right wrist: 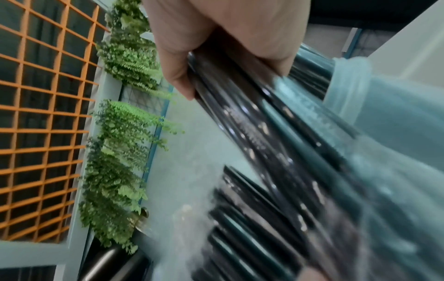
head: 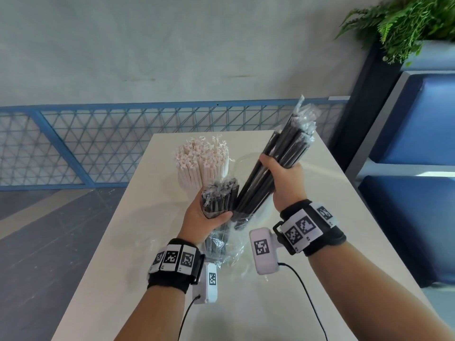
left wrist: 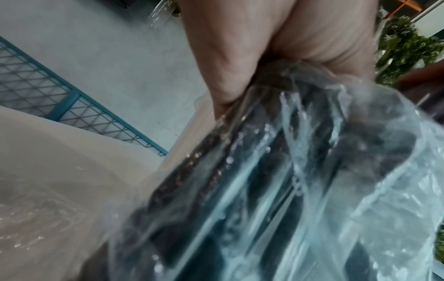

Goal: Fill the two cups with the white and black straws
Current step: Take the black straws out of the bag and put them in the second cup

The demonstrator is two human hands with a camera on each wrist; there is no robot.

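A thick bunch of white paper-wrapped straws (head: 202,163) stands upright at the middle of the table; the cup under it is hidden. My left hand (head: 209,212) grips a clear plastic bag of black straws (head: 220,200), seen close and blurred in the left wrist view as the bag (left wrist: 300,180). My right hand (head: 283,173) grips a long bundle of wrapped black straws (head: 280,158), tilted up to the right with its lower end at the bag's mouth. In the right wrist view my fingers (right wrist: 177,76) curl round that bundle (right wrist: 276,142). I see no second cup.
The pale table (head: 332,217) runs away from me, with its far edge by a blue mesh fence (head: 98,139). Loose clear plastic (head: 229,257) lies under my wrists. Blue seats (head: 418,134) and a fern planter (head: 406,25) stand on the right.
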